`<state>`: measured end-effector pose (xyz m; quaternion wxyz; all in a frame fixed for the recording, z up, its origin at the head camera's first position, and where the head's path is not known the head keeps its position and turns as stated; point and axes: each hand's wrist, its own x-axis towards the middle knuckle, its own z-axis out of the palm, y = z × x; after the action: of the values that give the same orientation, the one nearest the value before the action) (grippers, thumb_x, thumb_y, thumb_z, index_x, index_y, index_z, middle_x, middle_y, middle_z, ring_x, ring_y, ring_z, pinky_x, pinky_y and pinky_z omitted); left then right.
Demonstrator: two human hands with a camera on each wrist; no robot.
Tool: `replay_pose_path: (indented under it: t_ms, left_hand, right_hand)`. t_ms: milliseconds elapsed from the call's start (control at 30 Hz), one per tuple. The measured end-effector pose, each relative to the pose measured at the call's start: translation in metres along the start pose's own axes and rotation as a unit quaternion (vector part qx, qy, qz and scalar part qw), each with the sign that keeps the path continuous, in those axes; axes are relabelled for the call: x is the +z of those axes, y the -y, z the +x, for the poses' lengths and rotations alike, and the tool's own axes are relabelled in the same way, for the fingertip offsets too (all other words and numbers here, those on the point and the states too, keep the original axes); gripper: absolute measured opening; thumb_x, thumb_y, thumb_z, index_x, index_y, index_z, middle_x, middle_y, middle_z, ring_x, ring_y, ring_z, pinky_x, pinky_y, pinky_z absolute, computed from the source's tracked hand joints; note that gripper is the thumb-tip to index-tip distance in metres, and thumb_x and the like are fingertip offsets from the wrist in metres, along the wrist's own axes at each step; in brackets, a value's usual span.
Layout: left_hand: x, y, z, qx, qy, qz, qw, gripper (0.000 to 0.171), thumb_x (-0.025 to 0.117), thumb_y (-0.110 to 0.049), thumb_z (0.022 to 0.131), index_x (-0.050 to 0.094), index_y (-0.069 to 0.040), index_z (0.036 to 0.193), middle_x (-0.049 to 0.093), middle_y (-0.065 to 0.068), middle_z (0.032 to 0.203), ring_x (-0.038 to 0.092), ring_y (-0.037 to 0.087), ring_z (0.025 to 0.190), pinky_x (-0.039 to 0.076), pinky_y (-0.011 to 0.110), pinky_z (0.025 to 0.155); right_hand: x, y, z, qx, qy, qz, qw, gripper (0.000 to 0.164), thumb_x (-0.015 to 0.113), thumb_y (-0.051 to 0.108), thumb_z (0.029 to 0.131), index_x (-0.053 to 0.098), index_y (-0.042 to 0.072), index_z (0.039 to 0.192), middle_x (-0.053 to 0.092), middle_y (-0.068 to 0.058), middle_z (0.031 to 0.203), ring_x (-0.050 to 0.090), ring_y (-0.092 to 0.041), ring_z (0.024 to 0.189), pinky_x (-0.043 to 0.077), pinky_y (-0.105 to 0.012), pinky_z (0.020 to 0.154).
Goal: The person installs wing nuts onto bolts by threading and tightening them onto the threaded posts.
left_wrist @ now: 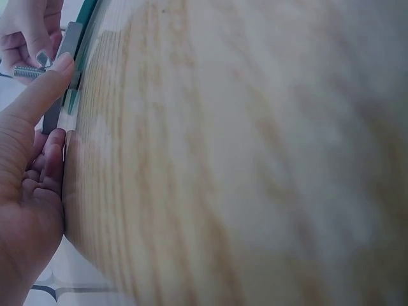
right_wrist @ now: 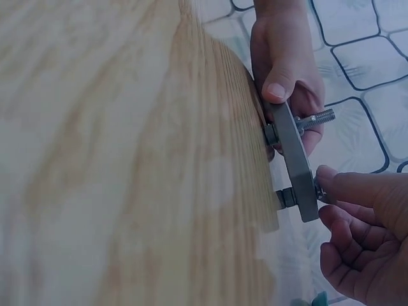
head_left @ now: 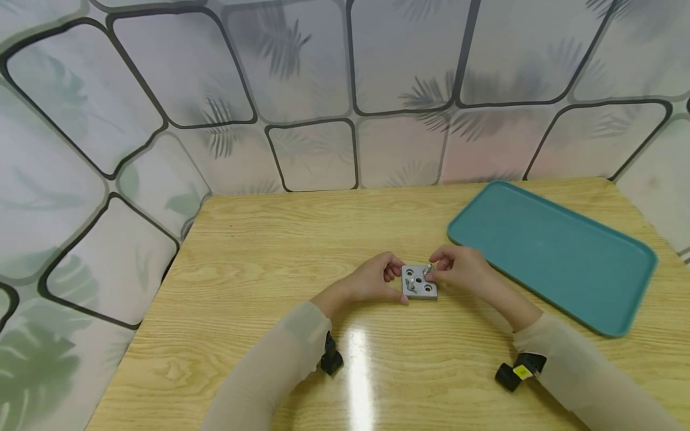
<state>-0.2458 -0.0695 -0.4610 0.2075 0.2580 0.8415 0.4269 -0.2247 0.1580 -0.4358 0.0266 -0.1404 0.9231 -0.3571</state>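
A small grey metal plate point(head_left: 420, 292) with several round holes is held above the wooden table. My left hand point(head_left: 372, 279) grips its left side, thumb on the near edge and fingers toward the far edge. Two bolts pass through the plate; their heads point(right_wrist: 287, 198) stick out underneath. One bolt with a wing nut point(head_left: 411, 285) stands near the left thumb, its threaded end point(right_wrist: 319, 118) pointing up. At the far right corner, my right hand point(head_left: 465, 270) pinches the other wing nut point(head_left: 428, 269) between thumb and index finger. Its wings are partly hidden by the fingertips.
A teal tray point(head_left: 544, 245) lies on the table at the right, behind the right forearm. The wooden table point(head_left: 259, 251) reaches back to a patterned wall covering point(head_left: 312, 155). Each wrist wears a black camera point(head_left: 508, 377).
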Motion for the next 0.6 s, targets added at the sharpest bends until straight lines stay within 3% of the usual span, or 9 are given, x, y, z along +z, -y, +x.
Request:
replay_pose_path:
  t_ms: [400, 600]
  left_hand:
    - [0.0, 0.001, 0.001, 0.004, 0.004, 0.0, 1.0, 0.063, 0.086, -0.021, 0.069, 0.051, -0.006, 0.119, 0.053, -0.002, 0.1, 0.048, 0.009, 0.088, 0.042, 0.019, 0.078]
    - [0.0, 0.001, 0.001, 0.001, 0.003, -0.004, 1.0, 0.063, 0.086, -0.021, 0.069, 0.051, -0.006, 0.119, 0.053, -0.001, 0.1, 0.048, 0.009, 0.088, 0.042, 0.02, 0.079]
  right_hand:
    - [-0.002, 0.001, -0.011, 0.001, 0.017, -0.001, 1.0, 0.021, 0.079, 0.017, 0.077, 0.068, 0.005, 0.09, 0.061, 0.0, 0.072, 0.053, -0.011, 0.065, 0.043, -0.026, 0.058]
    - [-0.002, 0.008, -0.016, -0.02, 0.017, 0.0, 1.0, 0.016, 0.077, 0.012, 0.078, 0.068, 0.004, 0.089, 0.063, 0.0, 0.073, 0.055, -0.01, 0.066, 0.044, -0.025, 0.056]
